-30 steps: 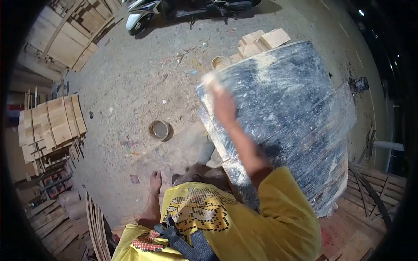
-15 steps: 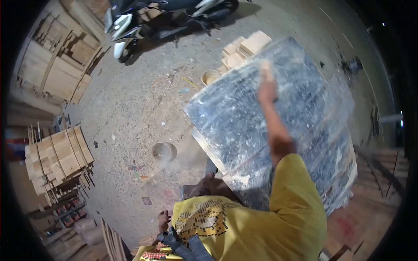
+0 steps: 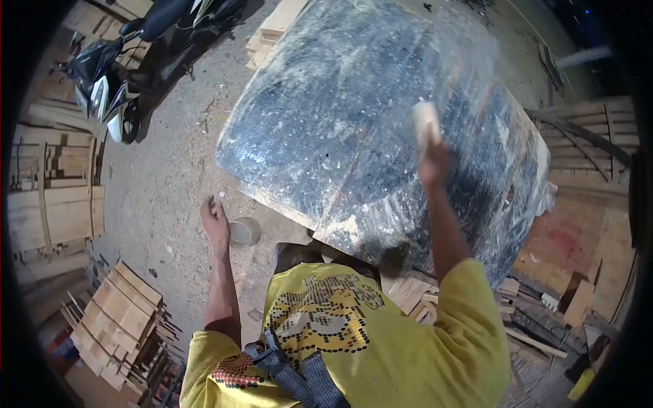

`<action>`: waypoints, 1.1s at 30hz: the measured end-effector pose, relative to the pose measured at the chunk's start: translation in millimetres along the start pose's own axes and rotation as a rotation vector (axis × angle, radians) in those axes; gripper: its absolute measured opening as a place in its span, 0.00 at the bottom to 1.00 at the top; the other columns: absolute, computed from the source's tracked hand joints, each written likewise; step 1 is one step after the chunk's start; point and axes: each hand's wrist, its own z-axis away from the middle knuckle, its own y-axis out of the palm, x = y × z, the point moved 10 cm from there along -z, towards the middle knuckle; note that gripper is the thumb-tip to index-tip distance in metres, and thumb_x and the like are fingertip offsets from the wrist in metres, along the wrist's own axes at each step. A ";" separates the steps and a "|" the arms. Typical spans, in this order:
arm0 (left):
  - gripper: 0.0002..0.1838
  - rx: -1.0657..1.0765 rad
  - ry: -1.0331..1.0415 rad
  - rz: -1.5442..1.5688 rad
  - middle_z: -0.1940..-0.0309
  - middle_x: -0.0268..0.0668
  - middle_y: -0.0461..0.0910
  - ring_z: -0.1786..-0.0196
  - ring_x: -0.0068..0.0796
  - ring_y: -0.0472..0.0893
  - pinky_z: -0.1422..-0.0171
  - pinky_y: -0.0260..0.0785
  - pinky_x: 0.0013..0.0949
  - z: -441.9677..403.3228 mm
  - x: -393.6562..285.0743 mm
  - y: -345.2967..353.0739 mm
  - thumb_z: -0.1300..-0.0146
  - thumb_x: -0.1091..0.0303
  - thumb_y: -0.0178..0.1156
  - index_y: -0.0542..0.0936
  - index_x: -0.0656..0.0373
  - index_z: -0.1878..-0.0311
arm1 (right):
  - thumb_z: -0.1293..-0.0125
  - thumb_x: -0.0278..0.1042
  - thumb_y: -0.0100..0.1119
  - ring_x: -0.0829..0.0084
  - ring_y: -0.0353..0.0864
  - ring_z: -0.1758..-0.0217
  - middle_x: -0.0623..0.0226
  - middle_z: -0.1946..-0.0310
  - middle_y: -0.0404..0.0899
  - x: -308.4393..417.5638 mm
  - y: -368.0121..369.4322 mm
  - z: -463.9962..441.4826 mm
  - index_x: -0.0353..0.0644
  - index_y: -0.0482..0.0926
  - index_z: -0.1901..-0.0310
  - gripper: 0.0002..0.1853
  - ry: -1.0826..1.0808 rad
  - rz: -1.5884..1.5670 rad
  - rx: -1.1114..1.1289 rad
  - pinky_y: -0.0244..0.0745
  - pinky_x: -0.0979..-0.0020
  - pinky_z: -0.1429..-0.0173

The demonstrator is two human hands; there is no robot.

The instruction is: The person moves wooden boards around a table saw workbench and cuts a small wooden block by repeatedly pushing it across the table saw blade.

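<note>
My right hand (image 3: 434, 165) grips a pale, block-like piece (image 3: 426, 120), blurred by motion, so its exact kind is unclear. It is over the dark, dust-streaked tabletop (image 3: 326, 102), right of its middle; whether the piece touches the surface I cannot tell. My left hand (image 3: 215, 221) hangs in the air off the table's left side, loosely curled, with thumb and forefinger apart and nothing seen in it. Just right of this hand, on the floor, stands a round bucket (image 3: 245, 232).
A motorbike (image 3: 129, 68) is parked at the upper left. Wooden boards (image 3: 119, 313) are stacked at the lower left, and more wood (image 3: 64, 211) lies at the left edge. Pale wood pieces (image 3: 269, 37) stand behind the table. Offcuts (image 3: 530, 340) lie at the lower right.
My view has turned rightward. My right hand, with the pale piece, has come from the table's far part nearer to me. My left hand has risen and reached forward from beside my body.
</note>
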 end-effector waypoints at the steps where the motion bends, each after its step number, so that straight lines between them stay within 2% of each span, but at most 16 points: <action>1: 0.20 -0.046 0.182 -0.101 0.35 0.54 0.75 0.34 0.48 0.77 0.31 0.70 0.44 -3.6 -40.9 7.9 0.25 0.64 0.60 0.78 0.66 0.37 | 0.28 0.39 0.61 0.56 0.82 0.56 0.51 0.51 0.78 -34.6 11.6 -19.2 0.61 0.61 0.19 0.37 0.139 -0.082 0.089 0.81 0.54 0.56; 5: 0.21 -0.009 0.577 -0.158 0.30 0.57 0.69 0.28 0.59 0.70 0.24 0.63 0.51 10.1 -136.5 66.5 0.28 0.68 0.61 0.76 0.62 0.35 | 0.29 0.37 0.61 0.53 0.82 0.51 0.48 0.48 0.78 -40.1 -0.5 -17.3 0.62 0.61 0.19 0.37 0.328 -0.229 0.267 0.79 0.52 0.53; 9: 0.21 0.144 0.637 -0.110 0.29 0.57 0.68 0.28 0.62 0.69 0.24 0.60 0.56 41.6 -164.6 123.4 0.28 0.68 0.61 0.76 0.60 0.34 | 0.28 0.32 0.58 0.53 0.79 0.46 0.51 0.47 0.77 81.0 -40.9 129.4 0.64 0.65 0.21 0.35 -0.100 -0.106 0.460 0.72 0.51 0.42; 11: 0.23 0.170 0.654 -0.148 0.28 0.58 0.66 0.26 0.62 0.66 0.22 0.57 0.57 55.6 -161.9 131.2 0.27 0.67 0.61 0.74 0.61 0.32 | 0.27 0.29 0.55 0.53 0.77 0.45 0.53 0.47 0.78 99.2 -105.4 181.9 0.67 0.70 0.23 0.32 -0.284 -0.442 0.426 0.70 0.51 0.42; 14: 0.28 -0.008 0.603 -0.158 0.25 0.63 0.60 0.23 0.65 0.61 0.20 0.53 0.58 67.4 -123.5 106.4 0.25 0.63 0.57 0.67 0.68 0.28 | 0.26 0.26 0.53 0.53 0.76 0.47 0.53 0.46 0.76 58.9 -83.4 198.5 0.68 0.72 0.25 0.31 -0.312 -0.372 0.461 0.70 0.52 0.42; 15: 0.28 -0.004 0.615 -0.167 0.25 0.63 0.60 0.23 0.65 0.61 0.20 0.53 0.58 73.4 -107.0 97.5 0.25 0.63 0.57 0.67 0.68 0.28 | 0.26 0.26 0.54 0.54 0.76 0.48 0.52 0.46 0.75 20.1 -54.0 186.0 0.68 0.72 0.24 0.32 -0.012 -0.608 0.557 0.70 0.53 0.43; 16: 0.28 -0.071 0.528 -0.195 0.25 0.65 0.59 0.23 0.66 0.60 0.20 0.53 0.58 77.6 -80.7 77.9 0.24 0.62 0.56 0.67 0.69 0.27 | 0.26 0.27 0.54 0.55 0.75 0.49 0.52 0.47 0.75 -7.9 -20.9 174.6 0.68 0.71 0.24 0.32 0.296 -0.837 0.645 0.70 0.55 0.43; 18: 0.29 -0.145 0.309 -0.253 0.26 0.66 0.59 0.24 0.68 0.61 0.20 0.54 0.58 89.3 -8.3 41.2 0.23 0.59 0.55 0.67 0.69 0.27 | 0.26 0.31 0.58 0.55 0.76 0.52 0.50 0.48 0.77 -31.7 -63.4 117.1 0.62 0.75 0.27 0.27 0.258 -0.312 0.207 0.71 0.56 0.45; 21: 0.32 -0.196 -0.015 -0.379 0.29 0.63 0.66 0.26 0.63 0.64 0.25 0.61 0.56 121.2 143.7 -14.4 0.24 0.51 0.59 0.71 0.69 0.30 | 0.25 0.34 0.59 0.55 0.77 0.53 0.48 0.50 0.78 15.6 -63.2 111.7 0.57 0.74 0.27 0.26 0.280 -0.067 0.198 0.72 0.56 0.47; 23: 0.32 -0.219 -0.254 -0.479 0.34 0.64 0.73 0.30 0.62 0.69 0.26 0.63 0.54 164.2 215.2 -54.8 0.25 0.48 0.58 0.75 0.71 0.34 | 0.25 0.32 0.58 0.57 0.75 0.51 0.47 0.48 0.77 80.7 -74.4 158.0 0.56 0.70 0.23 0.29 0.517 -0.643 0.597 0.71 0.56 0.47; 24: 0.34 -0.128 -0.335 -0.553 0.36 0.65 0.73 0.32 0.63 0.70 0.27 0.63 0.55 185.1 239.8 -65.3 0.25 0.46 0.57 0.74 0.71 0.33 | 0.25 0.30 0.55 0.60 0.74 0.53 0.50 0.46 0.75 126.4 -86.2 188.6 0.63 0.66 0.21 0.33 0.405 -0.676 0.434 0.70 0.53 0.48; 25: 0.36 -0.035 -0.418 -0.622 0.37 0.66 0.73 0.34 0.64 0.71 0.28 0.63 0.57 209.8 265.1 -73.1 0.25 0.43 0.56 0.73 0.71 0.33 | 0.26 0.31 0.57 0.62 0.74 0.57 0.53 0.47 0.76 195.8 -116.0 226.1 0.69 0.68 0.22 0.33 -0.275 -0.418 0.287 0.69 0.51 0.48; 28: 0.33 0.072 -0.688 -0.176 0.39 0.61 0.77 0.37 0.55 0.75 0.30 0.67 0.50 272.3 295.0 -65.3 0.24 0.47 0.55 0.77 0.73 0.37 | 0.27 0.29 0.58 0.63 0.74 0.54 0.58 0.49 0.76 184.2 -134.4 205.4 0.72 0.69 0.23 0.33 -0.466 -0.387 0.320 0.67 0.55 0.48; 29: 0.27 0.017 -0.446 -0.160 0.39 0.58 0.77 0.39 0.51 0.77 0.32 0.69 0.48 275.8 292.5 -61.0 0.22 0.53 0.53 0.78 0.73 0.41 | 0.27 0.27 0.57 0.62 0.74 0.50 0.59 0.48 0.76 177.4 -111.5 202.6 0.69 0.71 0.24 0.32 -0.548 -0.222 0.417 0.66 0.58 0.46; 31: 0.23 0.215 -0.316 -0.413 0.39 0.57 0.76 0.40 0.52 0.78 0.33 0.69 0.49 307.6 206.3 -45.3 0.22 0.56 0.53 0.77 0.70 0.41 | 0.27 0.27 0.56 0.61 0.74 0.46 0.57 0.50 0.77 97.4 -94.8 145.0 0.68 0.69 0.23 0.33 -0.037 -0.715 0.582 0.67 0.57 0.45; 33: 0.22 0.212 -0.100 -0.253 0.44 0.58 0.78 0.41 0.54 0.78 0.35 0.70 0.48 338.8 179.3 -30.4 0.22 0.55 0.53 0.78 0.67 0.41 | 0.25 0.28 0.55 0.57 0.75 0.45 0.55 0.47 0.78 53.9 -101.8 128.2 0.65 0.72 0.25 0.29 0.093 -0.382 0.265 0.67 0.56 0.42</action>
